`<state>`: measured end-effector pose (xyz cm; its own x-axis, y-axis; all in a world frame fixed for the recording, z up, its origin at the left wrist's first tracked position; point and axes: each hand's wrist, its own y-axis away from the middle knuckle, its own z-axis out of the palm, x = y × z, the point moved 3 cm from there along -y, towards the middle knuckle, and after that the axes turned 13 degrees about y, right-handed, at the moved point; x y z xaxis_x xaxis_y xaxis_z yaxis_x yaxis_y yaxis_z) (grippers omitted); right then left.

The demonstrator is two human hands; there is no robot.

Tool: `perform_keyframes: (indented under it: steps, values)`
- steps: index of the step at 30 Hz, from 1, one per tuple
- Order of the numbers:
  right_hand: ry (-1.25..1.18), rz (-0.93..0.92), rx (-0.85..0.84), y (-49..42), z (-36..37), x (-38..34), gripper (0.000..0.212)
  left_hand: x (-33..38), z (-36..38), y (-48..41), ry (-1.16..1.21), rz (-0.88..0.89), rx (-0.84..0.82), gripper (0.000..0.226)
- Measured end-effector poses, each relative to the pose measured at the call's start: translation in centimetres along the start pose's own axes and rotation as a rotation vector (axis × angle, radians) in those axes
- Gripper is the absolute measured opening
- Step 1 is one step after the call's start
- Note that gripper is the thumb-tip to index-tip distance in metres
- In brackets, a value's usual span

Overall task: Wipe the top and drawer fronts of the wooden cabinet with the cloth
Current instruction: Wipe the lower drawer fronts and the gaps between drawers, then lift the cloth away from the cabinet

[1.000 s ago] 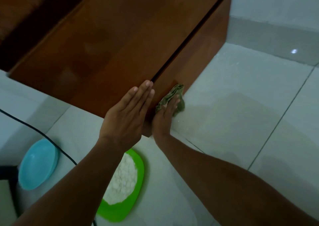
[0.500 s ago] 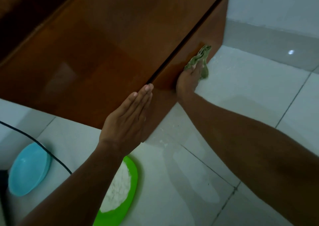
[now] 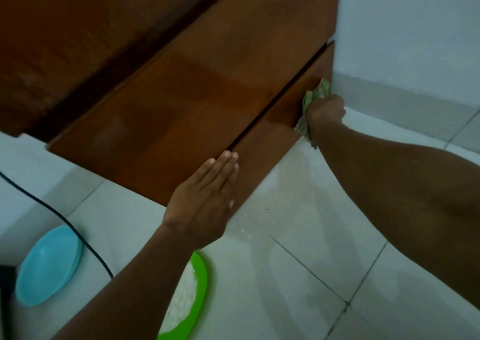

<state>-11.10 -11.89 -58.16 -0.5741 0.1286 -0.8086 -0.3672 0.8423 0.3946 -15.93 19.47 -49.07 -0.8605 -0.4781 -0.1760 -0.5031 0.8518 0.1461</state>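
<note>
The wooden cabinet [image 3: 181,100] fills the upper left, its brown drawer fronts split by a dark gap. My left hand [image 3: 205,199] lies flat with straight fingers against the near end of the lowest drawer front [image 3: 262,147]. My right hand [image 3: 326,113] grips a crumpled green cloth [image 3: 313,99] and presses it on the far end of that same drawer front, close to the cabinet's corner by the wall. Part of the cloth hangs below my wrist.
White floor tiles [image 3: 298,235] run under the cabinet's front. A light blue bowl [image 3: 49,264] and a green plate with white food [image 3: 189,290] sit on the floor near my left forearm. A black cable [image 3: 52,209] crosses the floor there. A white wall [image 3: 415,27] stands at right.
My right hand has slid the cloth along the lowest drawer front, from beside my left hand to the far end by the wall. My left hand stays flat on the near end.
</note>
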Motion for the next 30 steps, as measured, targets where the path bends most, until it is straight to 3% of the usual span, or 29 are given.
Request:
perform_keyframes:
  steps: [3, 9, 11, 13, 14, 18, 20, 24, 27, 30]
  values:
    - [-0.009, -0.015, -0.075, 1.8, -0.7, -0.1, 0.049, 1.0, -1.2, 0.1, 0.087, -0.044, -0.078, 0.067]
    - [-0.103, -0.158, -0.429, 5.5, -2.3, -1.8, 0.045, 2.4, -4.2, 0.0, 0.218, -0.139, -0.110, 0.067]
    - [-0.131, -0.203, -0.534, 6.0, -3.2, -2.6, 0.055, 2.7, -5.3, -0.2, 0.237, -0.173, -0.124, 0.068]
    - [-0.039, -0.246, -0.642, 6.7, -4.1, -3.4, 0.067, 2.9, -6.4, -0.8, 0.265, -0.212, -0.123, 0.069]
    - [0.051, -0.284, -0.673, 7.2, -4.9, -4.0, 0.063, 3.1, -7.0, -1.1, 0.281, -0.230, -0.117, 0.069]
    - [0.490, -0.558, -0.529, 8.3, -7.3, -6.4, 0.021, 3.8, -8.6, -2.0, 0.350, -0.267, -0.102, 0.069]
    - [0.789, -0.796, -0.397, 9.1, -8.1, -7.9, 0.024, 4.1, -9.3, -2.2, 0.340, -0.270, -0.083, 0.069]
    - [1.128, -1.055, -0.249, 11.2, -9.9, -10.3, 0.032, 4.2, -11.1, -2.8, 0.300, -0.290, -0.039, 0.069]
    - [1.262, -1.217, -0.185, 12.3, -11.5, -12.2, 0.035, 4.1, -13.1, -3.2, 0.275, -0.289, 0.005, 0.068]
    - [1.319, -1.252, -0.142, 12.9, -13.1, -14.9, 0.029, 3.9, -15.8, -3.6, 0.236, -0.282, 0.037, 0.070]
